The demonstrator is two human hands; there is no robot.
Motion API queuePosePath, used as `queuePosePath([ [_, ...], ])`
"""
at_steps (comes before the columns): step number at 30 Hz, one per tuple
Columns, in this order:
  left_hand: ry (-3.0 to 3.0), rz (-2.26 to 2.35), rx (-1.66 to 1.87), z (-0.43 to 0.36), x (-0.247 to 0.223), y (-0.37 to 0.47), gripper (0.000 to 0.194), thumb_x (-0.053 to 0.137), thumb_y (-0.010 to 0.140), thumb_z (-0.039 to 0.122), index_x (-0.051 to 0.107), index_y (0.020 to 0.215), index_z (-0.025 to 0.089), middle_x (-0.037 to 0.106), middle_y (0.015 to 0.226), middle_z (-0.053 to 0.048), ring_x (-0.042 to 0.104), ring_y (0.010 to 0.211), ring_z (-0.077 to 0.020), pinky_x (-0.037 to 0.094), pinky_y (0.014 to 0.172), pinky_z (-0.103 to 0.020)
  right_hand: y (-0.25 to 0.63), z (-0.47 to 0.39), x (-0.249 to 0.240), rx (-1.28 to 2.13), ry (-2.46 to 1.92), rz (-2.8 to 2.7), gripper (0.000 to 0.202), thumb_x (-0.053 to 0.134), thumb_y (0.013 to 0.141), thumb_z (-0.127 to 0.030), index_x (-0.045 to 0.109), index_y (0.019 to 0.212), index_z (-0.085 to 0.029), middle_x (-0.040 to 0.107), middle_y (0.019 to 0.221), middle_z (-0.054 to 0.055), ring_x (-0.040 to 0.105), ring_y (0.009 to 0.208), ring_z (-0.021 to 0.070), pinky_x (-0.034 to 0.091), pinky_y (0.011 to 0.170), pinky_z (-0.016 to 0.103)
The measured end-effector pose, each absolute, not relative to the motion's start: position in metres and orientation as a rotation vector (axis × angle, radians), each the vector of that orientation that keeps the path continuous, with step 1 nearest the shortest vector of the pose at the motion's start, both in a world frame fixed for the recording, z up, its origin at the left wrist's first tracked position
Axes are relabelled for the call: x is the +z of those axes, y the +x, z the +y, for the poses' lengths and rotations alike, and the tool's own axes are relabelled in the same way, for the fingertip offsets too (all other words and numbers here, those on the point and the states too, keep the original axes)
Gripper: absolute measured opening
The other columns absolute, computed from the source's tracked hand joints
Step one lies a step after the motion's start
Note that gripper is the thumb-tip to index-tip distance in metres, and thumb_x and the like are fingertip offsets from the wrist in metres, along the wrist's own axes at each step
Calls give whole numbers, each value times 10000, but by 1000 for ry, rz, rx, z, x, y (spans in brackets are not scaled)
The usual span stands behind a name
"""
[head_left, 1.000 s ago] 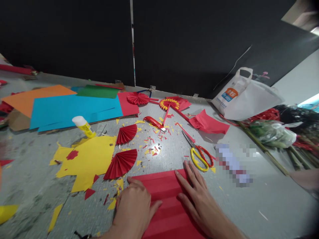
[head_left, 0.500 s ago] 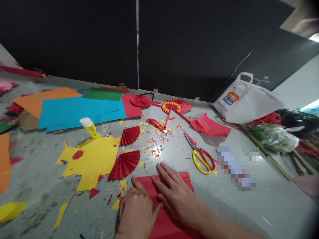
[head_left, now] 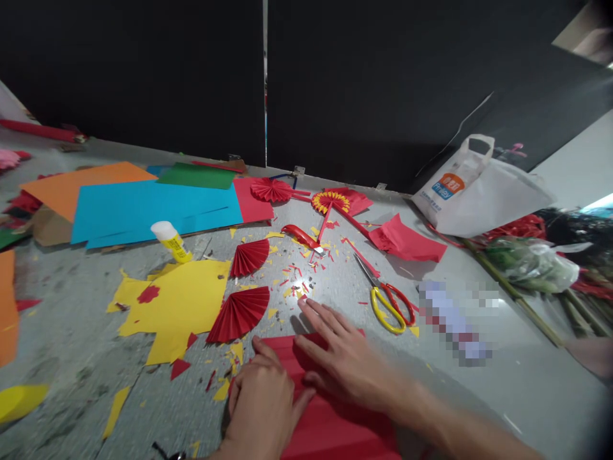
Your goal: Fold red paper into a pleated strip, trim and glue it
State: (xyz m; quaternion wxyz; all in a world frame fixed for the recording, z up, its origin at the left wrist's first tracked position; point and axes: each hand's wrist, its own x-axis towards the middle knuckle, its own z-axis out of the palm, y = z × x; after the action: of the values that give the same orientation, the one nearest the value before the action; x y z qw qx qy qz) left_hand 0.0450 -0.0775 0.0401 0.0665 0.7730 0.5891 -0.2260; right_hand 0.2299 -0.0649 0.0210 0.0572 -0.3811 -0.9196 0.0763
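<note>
A sheet of red paper (head_left: 335, 429) with crease lines lies on the grey surface at the bottom centre. My left hand (head_left: 262, 396) presses on its left side, thumb apart from the bent fingers. Across the sheet's upper part rests my right hand (head_left: 342, 361), its fingers stretched out flat and the fingertips past the far edge. Two pleated red fans, one (head_left: 241, 313) just beyond my left hand and one (head_left: 249, 257) farther off, lie beside a cut yellow sheet (head_left: 186, 297). Scissors (head_left: 387, 303) with one yellow and one red handle lie beyond my right hand.
A glue stick (head_left: 171, 241) stands near a blue sheet (head_left: 153, 207). A red cutter (head_left: 301, 238) lies among paper scraps, near a red and yellow rosette (head_left: 330, 203). At the right are a white bag (head_left: 493, 198) and green stems (head_left: 520, 297). A black wall (head_left: 383, 89) rises behind.
My right hand has moved slightly up and outward over the red sheet, its forearm blurred. My left hand has stayed almost in place. The camera view has shifted a little.
</note>
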Motion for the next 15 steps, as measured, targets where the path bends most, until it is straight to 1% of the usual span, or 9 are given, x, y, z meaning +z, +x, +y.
queuePosePath([
  [2,2329,1750,-702,-77,41,45,579,736,1009,501,753,1484,170,823,972,-235,774,759,-374,539,529,-353,234,-56,28,229,-1082,-2836,425,740,1082,-381,645,1441,-174,249,1846,228,214,1722,365,330,1359,564],
  [5,2341,1736,-690,-76,43,46,494,710,1036,465,759,1484,261,832,974,-200,788,798,-374,565,561,-359,239,-50,32,215,-1022,-2874,435,721,1097,-407,650,1464,-184,252,1854,186,206,1727,340,302,1372,540],
  [6,2326,1722,-712,-75,44,46,513,700,1045,479,746,1499,244,830,993,-213,793,815,-378,568,566,-360,240,-49,32,208,-1015,-2884,432,719,1098,-399,653,1467,-184,261,1852,180,201,1728,337,302,1372,540],
  [9,2259,1666,-805,-72,47,47,697,669,1068,553,652,1562,61,804,1050,-303,802,851,-387,570,567,-364,245,-51,30,160,-982,-2900,419,713,1101,-363,657,1473,-177,251,1855,177,185,1732,329,316,1367,538],
  [10,2247,1653,-822,-71,47,47,742,655,1077,565,617,1575,16,796,1052,-320,804,853,-383,572,572,-364,246,-52,30,141,-971,-2903,402,707,1104,-352,663,1463,-176,245,1856,175,191,1731,325,323,1365,535],
  [12,2245,1639,-833,-70,48,47,770,637,1093,561,567,1602,-12,793,1049,-320,809,863,-372,583,597,-360,250,-54,30,115,-961,-2908,363,697,1105,-326,685,1435,-174,255,1852,174,226,1723,327,343,1359,539],
  [15,2241,1632,-852,-71,48,48,780,631,1096,561,540,1621,-9,792,1044,-308,811,887,-376,590,613,-360,253,-56,33,116,-974,-2897,360,710,1088,-302,708,1424,-172,291,1835,181,279,1707,334,378,1342,547],
])
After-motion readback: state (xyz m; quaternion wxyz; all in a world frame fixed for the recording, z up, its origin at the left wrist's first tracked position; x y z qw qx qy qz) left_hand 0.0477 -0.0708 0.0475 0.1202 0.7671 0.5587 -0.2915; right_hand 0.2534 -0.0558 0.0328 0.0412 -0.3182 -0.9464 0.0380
